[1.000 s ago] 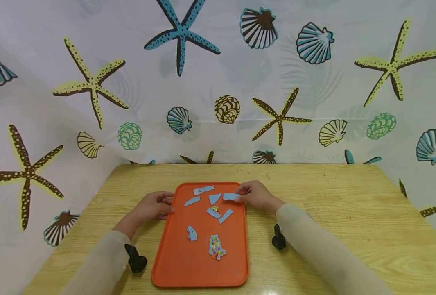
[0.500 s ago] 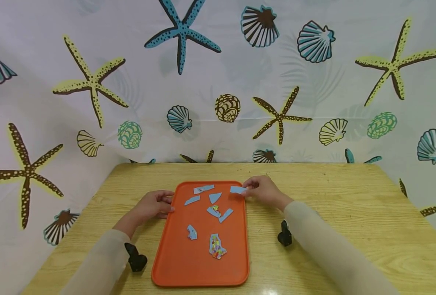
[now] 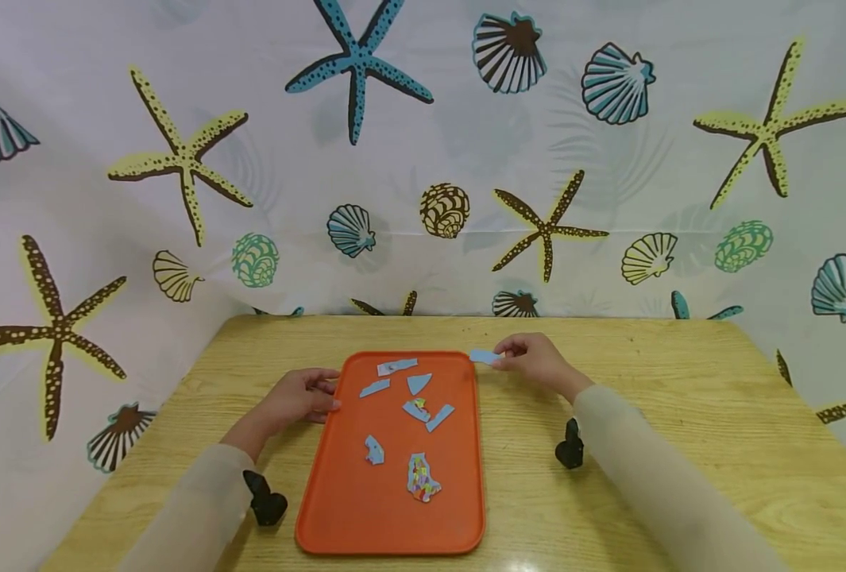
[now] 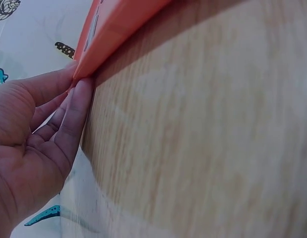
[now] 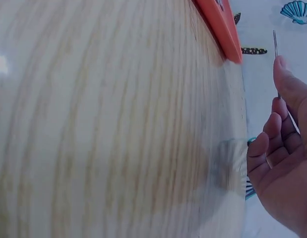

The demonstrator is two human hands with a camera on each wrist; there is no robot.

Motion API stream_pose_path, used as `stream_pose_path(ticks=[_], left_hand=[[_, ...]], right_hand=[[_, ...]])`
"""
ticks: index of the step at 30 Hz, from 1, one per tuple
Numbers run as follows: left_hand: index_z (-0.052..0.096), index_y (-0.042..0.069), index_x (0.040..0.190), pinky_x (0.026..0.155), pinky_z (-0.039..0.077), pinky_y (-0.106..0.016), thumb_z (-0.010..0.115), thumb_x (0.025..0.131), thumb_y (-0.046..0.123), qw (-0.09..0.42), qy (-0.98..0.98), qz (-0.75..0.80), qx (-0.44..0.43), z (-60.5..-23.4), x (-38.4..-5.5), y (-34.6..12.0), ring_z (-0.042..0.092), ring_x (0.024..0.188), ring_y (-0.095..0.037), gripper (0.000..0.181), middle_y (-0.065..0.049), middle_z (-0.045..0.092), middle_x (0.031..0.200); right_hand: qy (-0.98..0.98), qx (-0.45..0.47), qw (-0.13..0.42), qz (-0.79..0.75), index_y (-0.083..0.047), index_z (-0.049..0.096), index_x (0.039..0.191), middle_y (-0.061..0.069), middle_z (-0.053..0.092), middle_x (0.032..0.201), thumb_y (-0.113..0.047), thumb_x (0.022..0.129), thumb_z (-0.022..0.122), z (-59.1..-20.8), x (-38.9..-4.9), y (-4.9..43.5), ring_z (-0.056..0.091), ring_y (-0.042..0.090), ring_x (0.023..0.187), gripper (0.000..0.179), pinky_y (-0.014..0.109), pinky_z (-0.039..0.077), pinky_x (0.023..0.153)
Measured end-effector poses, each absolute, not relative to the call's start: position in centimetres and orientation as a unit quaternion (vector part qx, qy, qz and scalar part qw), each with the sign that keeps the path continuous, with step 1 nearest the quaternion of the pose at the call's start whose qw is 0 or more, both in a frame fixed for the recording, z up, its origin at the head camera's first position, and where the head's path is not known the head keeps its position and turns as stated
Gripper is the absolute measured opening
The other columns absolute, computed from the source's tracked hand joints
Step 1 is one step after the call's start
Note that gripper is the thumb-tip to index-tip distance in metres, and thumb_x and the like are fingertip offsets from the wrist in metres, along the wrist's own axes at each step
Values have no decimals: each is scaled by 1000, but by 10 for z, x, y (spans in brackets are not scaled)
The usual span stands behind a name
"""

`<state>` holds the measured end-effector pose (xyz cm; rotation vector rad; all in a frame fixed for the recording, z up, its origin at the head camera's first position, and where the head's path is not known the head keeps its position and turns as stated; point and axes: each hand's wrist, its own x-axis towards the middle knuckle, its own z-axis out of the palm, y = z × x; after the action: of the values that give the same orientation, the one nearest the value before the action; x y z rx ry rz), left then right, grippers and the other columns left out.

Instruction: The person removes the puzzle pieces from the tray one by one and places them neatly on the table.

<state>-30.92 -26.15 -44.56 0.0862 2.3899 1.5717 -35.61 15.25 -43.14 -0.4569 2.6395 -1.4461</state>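
Observation:
An orange tray [image 3: 394, 516] lies on the table with several torn pale-blue paper scraps on it; one near its front [image 3: 421, 477] carries a multicoloured pattern. At the tray's left side, my left hand [image 3: 297, 397] grips the rim; in the left wrist view the fingers [image 4: 81, 94] meet the tray's edge [image 4: 108, 44]. Just off the tray's far right corner, my right hand [image 3: 537, 361] pinches a pale-blue paper scrap [image 3: 484, 357] between thumb and fingers. That scrap appears edge-on as a thin line [image 5: 275, 44] in the right wrist view, held above the table.
The wooden table [image 3: 651, 397] extends to both sides of the tray. Behind it hangs a white cloth [image 3: 394, 270] printed with starfish and shells. A dark device sits at the left wrist [image 3: 267, 500] and another at the right wrist [image 3: 569, 446].
My right hand has carried the paper scrap to the right and away from me, from over the tray to beyond its far right corner. The left hand stays at the rim.

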Motion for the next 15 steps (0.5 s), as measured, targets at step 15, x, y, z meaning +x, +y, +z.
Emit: stream_pose_path(ticks=[15], left_hand=[[42, -6, 142, 74, 58, -38, 68, 90, 3, 142, 819, 554, 40, -442, -305, -261, 66, 89, -23, 59, -23, 57, 122]], right_hand=[[872, -114, 55, -473, -2, 68, 110, 5, 57, 90, -21, 90, 72, -428, -375, 189, 46, 20, 83, 28, 30, 41, 70]])
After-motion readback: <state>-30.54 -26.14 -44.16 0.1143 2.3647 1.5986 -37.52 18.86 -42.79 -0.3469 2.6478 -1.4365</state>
